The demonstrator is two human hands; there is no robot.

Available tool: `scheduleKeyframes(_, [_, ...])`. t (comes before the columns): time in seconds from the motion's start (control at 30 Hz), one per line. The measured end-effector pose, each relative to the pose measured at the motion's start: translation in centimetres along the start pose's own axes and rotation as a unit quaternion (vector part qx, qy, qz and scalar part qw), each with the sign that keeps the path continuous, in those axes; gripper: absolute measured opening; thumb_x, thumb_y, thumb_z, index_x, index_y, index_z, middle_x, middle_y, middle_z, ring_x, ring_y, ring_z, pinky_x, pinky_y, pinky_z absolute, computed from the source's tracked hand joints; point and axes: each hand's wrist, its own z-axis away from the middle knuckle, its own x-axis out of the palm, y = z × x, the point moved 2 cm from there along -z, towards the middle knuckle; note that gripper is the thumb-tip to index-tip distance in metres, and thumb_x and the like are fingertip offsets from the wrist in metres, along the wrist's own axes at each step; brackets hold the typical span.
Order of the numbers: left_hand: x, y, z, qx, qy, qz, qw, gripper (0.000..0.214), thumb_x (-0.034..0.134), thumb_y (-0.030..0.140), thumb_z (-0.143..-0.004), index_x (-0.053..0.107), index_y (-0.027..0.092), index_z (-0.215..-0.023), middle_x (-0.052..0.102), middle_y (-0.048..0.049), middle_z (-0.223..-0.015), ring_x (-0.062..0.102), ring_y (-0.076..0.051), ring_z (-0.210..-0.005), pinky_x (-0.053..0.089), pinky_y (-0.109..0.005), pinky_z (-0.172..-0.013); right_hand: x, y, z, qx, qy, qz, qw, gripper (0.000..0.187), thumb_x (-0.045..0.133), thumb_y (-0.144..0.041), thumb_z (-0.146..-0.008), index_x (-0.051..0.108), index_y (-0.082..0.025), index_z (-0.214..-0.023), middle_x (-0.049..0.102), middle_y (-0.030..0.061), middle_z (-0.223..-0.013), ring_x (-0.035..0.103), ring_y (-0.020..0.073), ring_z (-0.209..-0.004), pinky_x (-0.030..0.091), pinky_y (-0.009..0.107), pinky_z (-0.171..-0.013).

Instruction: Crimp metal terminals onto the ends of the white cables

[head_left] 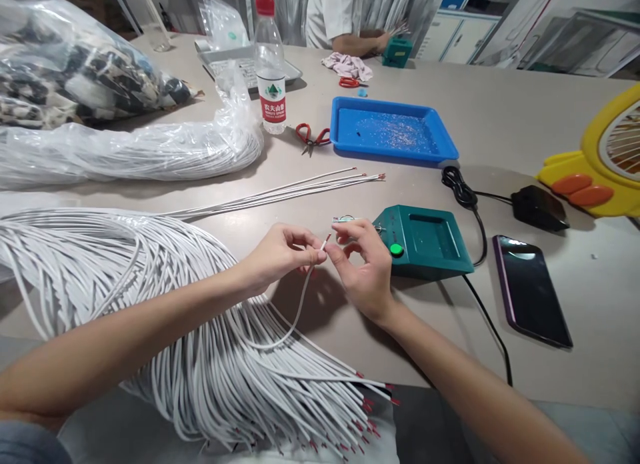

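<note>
My left hand (283,254) pinches one white cable (300,304) near its end, and the cable loops down toward the big bundle of white cables (150,317) lying across the near edge of the table. My right hand (363,267) pinches the cable's tip, fingers curled, just left of a green desktop machine (425,241) with a green button. Several finished-looking cables (300,187) with bare red ends lie in a row behind my hands.
A blue tray (393,131), red snips (311,136), a water bottle (270,67) and bagged cables (130,151) stand further back. A phone (531,289), a black adapter (539,207) and a yellow fan (607,157) are at right. Another person (345,17) works across the table.
</note>
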Motion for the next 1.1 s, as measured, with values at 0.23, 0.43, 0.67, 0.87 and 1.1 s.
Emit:
scheduleKeyframes(0.23, [-0.15, 0.04, -0.15, -0.011, -0.003, -0.007, 1.0, 0.023, 0.076, 0.027, -0.063, 0.06, 0.01, -0.065, 0.056, 0.0014, -0.056, 0.055, -0.009, -0.05, 0.037, -0.02, -0.049, 0.03, 0.21, -0.16, 0.009, -0.027, -0.005, 1.0, 0.025, 0.06, -0.018, -0.082, 0.06, -0.023, -0.106, 0.056, 0.0043, -0.094, 0.056, 0.0137, -0.079, 0.047, 0.025, -0.054])
scheduleKeyframes(0.43, [-0.28, -0.13, -0.24, -0.01, -0.007, -0.015, 1.0, 0.02, 0.074, 0.024, -0.065, 0.059, 0.011, -0.063, 0.056, 0.0019, -0.052, 0.052, -0.008, -0.049, 0.037, -0.02, -0.051, 0.02, 0.35, -0.35, 0.006, -0.054, 0.0, 0.999, 0.024, 0.059, -0.017, -0.081, 0.062, -0.022, -0.104, 0.056, 0.0047, -0.093, 0.055, 0.0138, -0.079, 0.047, 0.025, -0.055])
scheduleKeyframes(0.67, [-0.34, -0.21, -0.22, -0.02, -0.031, -0.005, 0.999, 0.021, 0.074, 0.027, -0.067, 0.061, 0.012, -0.065, 0.055, 0.0023, -0.054, 0.053, -0.008, -0.05, 0.033, -0.021, -0.05, 0.01, 0.27, -0.37, -0.012, -0.019, 0.017, 1.0, 0.015, 0.062, -0.019, -0.08, 0.067, -0.022, -0.094, 0.056, 0.003, -0.084, 0.053, 0.0127, -0.071, 0.047, 0.026, -0.054])
scheduleKeyframes(0.87, [-0.22, -0.19, -0.15, -0.029, -0.034, 0.011, 0.999, 0.02, 0.075, 0.027, -0.066, 0.061, 0.012, -0.065, 0.054, 0.0033, -0.055, 0.055, -0.008, -0.05, 0.033, -0.021, -0.051, -0.05, 0.15, -0.29, -0.028, 0.006, 0.028, 0.999, 0.012, 0.064, -0.019, -0.079, 0.068, -0.023, -0.09, 0.057, 0.0021, -0.08, 0.052, 0.0123, -0.067, 0.045, 0.027, -0.053])
scheduleKeyframes(1.1, [-0.16, -0.25, -0.11, -0.03, -0.029, 0.014, 0.999, 0.023, 0.076, 0.029, -0.067, 0.06, 0.012, -0.066, 0.054, 0.0037, -0.055, 0.056, -0.008, -0.05, 0.033, -0.02, -0.051, -0.02, 0.01, -0.25, -0.043, 0.01, 0.034, 0.998, 0.005, 0.064, -0.015, -0.079, 0.064, -0.02, -0.081, 0.059, 0.0019, -0.079, 0.053, 0.0118, -0.066, 0.044, 0.027, -0.055])
